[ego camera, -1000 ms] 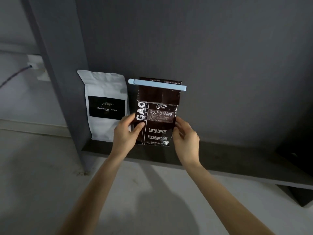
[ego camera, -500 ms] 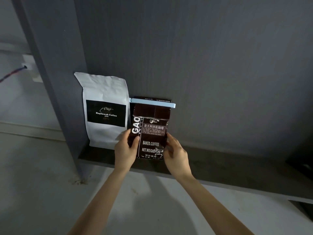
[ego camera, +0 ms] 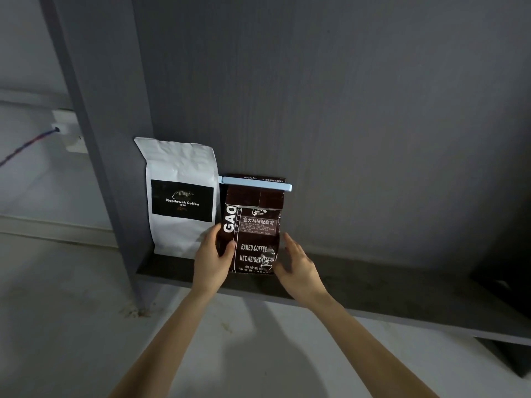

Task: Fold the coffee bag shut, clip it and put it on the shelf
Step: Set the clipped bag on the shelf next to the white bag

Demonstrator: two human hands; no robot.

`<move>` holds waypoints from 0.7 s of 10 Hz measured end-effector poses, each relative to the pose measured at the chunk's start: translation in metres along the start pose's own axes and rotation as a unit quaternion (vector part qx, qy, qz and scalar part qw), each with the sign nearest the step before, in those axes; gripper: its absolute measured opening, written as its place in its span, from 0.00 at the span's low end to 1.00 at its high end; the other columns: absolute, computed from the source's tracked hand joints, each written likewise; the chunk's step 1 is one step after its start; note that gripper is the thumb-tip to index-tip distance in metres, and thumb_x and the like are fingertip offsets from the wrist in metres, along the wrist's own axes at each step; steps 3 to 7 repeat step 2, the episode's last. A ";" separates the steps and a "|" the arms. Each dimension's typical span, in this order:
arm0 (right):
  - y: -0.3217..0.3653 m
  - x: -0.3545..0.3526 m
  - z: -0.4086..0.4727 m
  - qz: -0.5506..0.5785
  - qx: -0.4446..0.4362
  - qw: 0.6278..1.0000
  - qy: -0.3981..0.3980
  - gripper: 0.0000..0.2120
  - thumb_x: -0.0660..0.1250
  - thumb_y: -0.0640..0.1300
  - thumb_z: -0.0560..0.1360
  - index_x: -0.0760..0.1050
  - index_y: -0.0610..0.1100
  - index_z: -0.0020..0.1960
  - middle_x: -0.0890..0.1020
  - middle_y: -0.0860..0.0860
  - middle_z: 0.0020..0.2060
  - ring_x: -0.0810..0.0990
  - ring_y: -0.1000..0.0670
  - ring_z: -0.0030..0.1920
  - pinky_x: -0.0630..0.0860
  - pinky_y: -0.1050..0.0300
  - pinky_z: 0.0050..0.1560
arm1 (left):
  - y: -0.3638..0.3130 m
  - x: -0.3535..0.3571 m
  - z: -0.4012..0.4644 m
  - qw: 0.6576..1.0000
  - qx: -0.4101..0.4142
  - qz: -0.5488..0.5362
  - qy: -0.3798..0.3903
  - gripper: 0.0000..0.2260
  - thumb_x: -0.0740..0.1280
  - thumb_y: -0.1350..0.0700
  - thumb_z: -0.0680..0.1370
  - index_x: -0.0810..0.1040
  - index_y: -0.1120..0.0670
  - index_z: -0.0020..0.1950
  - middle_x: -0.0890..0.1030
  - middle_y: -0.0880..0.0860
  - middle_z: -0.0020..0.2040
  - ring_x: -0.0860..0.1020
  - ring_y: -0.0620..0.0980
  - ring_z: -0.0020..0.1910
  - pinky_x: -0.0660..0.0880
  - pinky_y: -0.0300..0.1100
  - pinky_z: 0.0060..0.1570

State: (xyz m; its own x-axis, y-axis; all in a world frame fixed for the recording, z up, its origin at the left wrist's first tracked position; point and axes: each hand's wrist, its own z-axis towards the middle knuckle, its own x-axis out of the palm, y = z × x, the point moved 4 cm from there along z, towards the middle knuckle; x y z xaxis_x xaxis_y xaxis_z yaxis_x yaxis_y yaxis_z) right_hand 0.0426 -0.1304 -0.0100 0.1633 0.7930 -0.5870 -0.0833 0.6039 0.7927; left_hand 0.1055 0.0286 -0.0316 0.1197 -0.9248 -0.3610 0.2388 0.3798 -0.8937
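On shelf (ego camera: 373, 285): coffee bag (ego camera: 253, 231) now standing | left hand (ego camera: 211, 261) fingers gripping | right hand (ego camera: 296, 267) released, spread

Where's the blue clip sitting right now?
In the head view the blue clip is clamped across the folded top of the dark coffee bag, which stands on the shelf just right of the white coffee bag.

left hand (ego camera: 212, 255) covers dark coffee bag's (ego camera: 253, 225) lower left edge; bottom print lines unreadable. White bag's (ego camera: 181, 196) lower right corner hidden behind hand. Shelf (ego camera: 402, 294) cut off right.
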 end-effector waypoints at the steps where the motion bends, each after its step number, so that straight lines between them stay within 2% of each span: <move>1: 0.001 -0.006 -0.004 -0.021 0.022 1.000 0.006 0.29 0.62 0.44 0.75 0.52 0.45 0.71 0.63 0.47 0.71 0.63 0.46 0.70 0.64 0.55 0.66 | -0.009 -0.006 -0.011 0.999 0.037 0.030 -0.026 0.21 0.64 0.62 0.74 0.64 0.61 0.66 0.72 0.62 0.64 0.71 0.58 0.64 0.69 0.54 0.65; 2: 0.006 -0.021 -0.010 -0.056 0.031 0.998 -0.016 0.32 0.62 0.45 0.74 0.49 0.45 0.72 0.58 0.46 0.74 0.59 0.45 0.72 0.60 0.48 0.71 | -0.027 -0.008 -0.021 0.993 0.096 0.067 -0.033 0.25 0.64 0.60 0.74 0.59 0.61 0.69 0.68 0.62 0.67 0.66 0.58 0.67 0.63 0.50 0.67; 7: 0.006 -0.021 -0.010 -0.056 0.031 0.998 -0.016 0.32 0.62 0.45 0.74 0.49 0.45 0.72 0.58 0.46 0.74 0.59 0.45 0.72 0.60 0.48 0.71 | -0.027 -0.008 -0.021 0.993 0.096 0.067 -0.033 0.25 0.64 0.60 0.74 0.59 0.61 0.69 0.68 0.62 0.67 0.66 0.58 0.67 0.63 0.50 0.67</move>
